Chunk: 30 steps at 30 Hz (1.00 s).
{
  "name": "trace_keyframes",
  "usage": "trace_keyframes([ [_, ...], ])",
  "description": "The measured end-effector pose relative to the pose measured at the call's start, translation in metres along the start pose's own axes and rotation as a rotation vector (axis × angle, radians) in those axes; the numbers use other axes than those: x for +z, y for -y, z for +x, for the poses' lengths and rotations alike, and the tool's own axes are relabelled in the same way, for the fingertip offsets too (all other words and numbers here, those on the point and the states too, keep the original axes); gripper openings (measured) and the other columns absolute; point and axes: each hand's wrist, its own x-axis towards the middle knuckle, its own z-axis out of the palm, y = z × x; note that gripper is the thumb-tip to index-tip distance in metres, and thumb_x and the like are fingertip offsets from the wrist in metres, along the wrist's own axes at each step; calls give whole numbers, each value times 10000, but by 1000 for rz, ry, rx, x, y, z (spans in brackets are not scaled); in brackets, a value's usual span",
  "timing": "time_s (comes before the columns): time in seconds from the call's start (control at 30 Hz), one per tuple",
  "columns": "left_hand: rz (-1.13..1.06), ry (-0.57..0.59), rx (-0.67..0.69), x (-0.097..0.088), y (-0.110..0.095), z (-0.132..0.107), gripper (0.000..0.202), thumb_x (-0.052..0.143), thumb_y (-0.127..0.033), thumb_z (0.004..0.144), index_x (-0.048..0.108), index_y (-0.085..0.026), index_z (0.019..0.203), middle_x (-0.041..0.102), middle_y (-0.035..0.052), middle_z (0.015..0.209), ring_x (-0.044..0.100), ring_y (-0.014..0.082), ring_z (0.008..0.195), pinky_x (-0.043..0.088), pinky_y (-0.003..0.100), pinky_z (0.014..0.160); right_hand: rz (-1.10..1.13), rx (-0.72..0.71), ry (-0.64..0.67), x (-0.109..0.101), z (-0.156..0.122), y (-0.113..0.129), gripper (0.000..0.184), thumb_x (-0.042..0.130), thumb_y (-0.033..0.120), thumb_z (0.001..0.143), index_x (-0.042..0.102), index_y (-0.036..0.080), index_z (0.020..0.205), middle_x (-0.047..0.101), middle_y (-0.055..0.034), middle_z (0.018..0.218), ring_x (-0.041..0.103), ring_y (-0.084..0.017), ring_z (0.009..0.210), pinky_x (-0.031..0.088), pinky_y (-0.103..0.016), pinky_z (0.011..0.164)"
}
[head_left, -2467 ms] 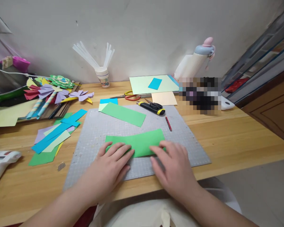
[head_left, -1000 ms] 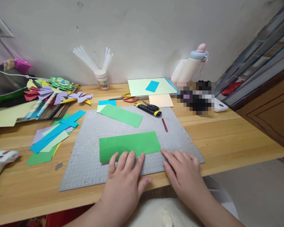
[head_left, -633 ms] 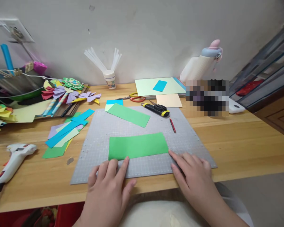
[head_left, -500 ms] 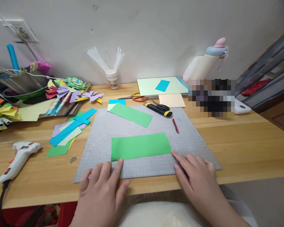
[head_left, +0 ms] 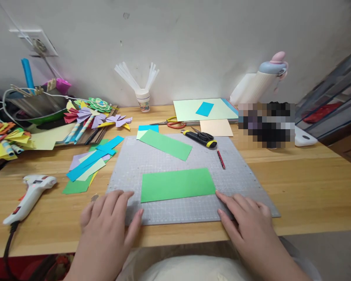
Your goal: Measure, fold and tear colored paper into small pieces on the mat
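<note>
A green paper strip (head_left: 178, 184) lies flat on the grey cutting mat (head_left: 125, 171), its long side towards me. My right hand (head_left: 248, 222) rests at the mat's front right, fingers spread, the index fingertip at the strip's lower right corner. A dark patch shows under that palm; I cannot make out what it is. Left of the strip, apart from it, my left hand (head_left: 105, 222) is open over the mat's front left edge. Beyond lie a second green strip (head_left: 165, 145), a utility knife (head_left: 199, 139) and a red pencil (head_left: 221, 159).
A white glue gun (head_left: 31, 199) and paper scraps (head_left: 89, 162) lie on the left, with paper flowers (head_left: 87, 115) behind. Scissors (head_left: 171, 122), a cup of white sticks (head_left: 143, 102), stacked sheets (head_left: 184, 109) and a bottle (head_left: 260, 86) stand or lie along the back.
My left hand has moved left, off the green strip's lower edge. My right hand stays by the strip's right corner. The whole view has shifted slightly.
</note>
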Motion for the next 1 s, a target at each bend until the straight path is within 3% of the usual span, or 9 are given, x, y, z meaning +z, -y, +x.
trace_keyframes([
  [0.1, -119, 57, -18, 7, 6, 27, 411, 477, -420, 883, 525, -234, 1246, 589, 91, 1216, 519, 300, 1109, 332, 456, 912, 77, 52, 0, -3, 9, 0, 318, 445, 337, 922, 547, 223, 1200, 638, -76, 994, 602, -254, 905, 378, -435, 819],
  [0.23, -214, 227, 31, 17, 11, 66, 600, 611, -475, 797, 459, -241, 1328, 546, 92, 1297, 460, 314, 1204, 314, 479, 982, 185, 104, -30, -5, 22, 1, 387, 447, 335, 921, 438, 241, 1296, 587, -108, 1177, 579, -265, 1029, 411, -442, 860],
  [0.4, -285, 448, 47, 13, 11, 98, 580, 731, -442, 674, 557, -205, 1175, 638, 68, 976, 574, 287, 956, 390, 437, 864, 198, 99, -58, 2, 26, 6, 381, 466, 295, 904, 445, 246, 1281, 560, -116, 1222, 533, -283, 1117, 399, -474, 906],
  [0.5, -341, 496, 63, 9, 9, 101, 334, 709, -373, 692, 597, -212, 962, 621, 28, 863, 583, 237, 838, 398, 406, 823, 159, 89, -67, 5, 24, 8, 393, 471, 295, 900, 450, 240, 1289, 565, -126, 1213, 529, -295, 1109, 395, -487, 903],
  [0.57, -365, 475, 92, 10, 9, 98, 261, 693, -361, 703, 589, -213, 891, 619, 36, 936, 579, 240, 890, 399, 402, 828, 133, 84, -58, 6, 24, 10, 397, 472, 300, 900, 457, 231, 1291, 569, -129, 1211, 525, -298, 1108, 392, -487, 902],
  [0.7, -368, 390, 65, 16, 9, 92, 478, 730, -419, 657, 574, -222, 1064, 598, 77, 1111, 551, 295, 1042, 388, 443, 877, 94, 75, -38, 5, 26, 13, 408, 477, 298, 894, 466, 214, 1293, 568, -125, 1250, 512, -296, 1123, 385, -479, 910],
  [0.83, -395, 451, 18, 15, 6, 92, 472, 728, -432, 653, 581, -216, 1047, 642, 47, 915, 585, 270, 889, 398, 421, 812, 84, 74, -25, 6, 28, 14, 407, 471, 300, 897, 472, 218, 1296, 563, -116, 1278, 504, -295, 1139, 383, -487, 919],
  [0.93, -458, 459, 78, 9, 2, 92, 228, 655, -387, 730, 571, -209, 845, 622, 17, 830, 566, 216, 795, 401, 355, 738, 132, 83, -25, 6, 26, 15, 410, 482, 298, 890, 476, 225, 1294, 567, -112, 1278, 497, -304, 1154, 372, -520, 941],
  [1.0, -491, 408, 150, 4, 1, 89, 173, 592, -357, 793, 529, -209, 732, 604, -3, 772, 552, 189, 770, 395, 333, 728, 257, 119, -41, 4, 24, 16, 412, 502, 316, 882, 476, 231, 1284, 565, -113, 1278, 499, -305, 1165, 369, -535, 963],
])
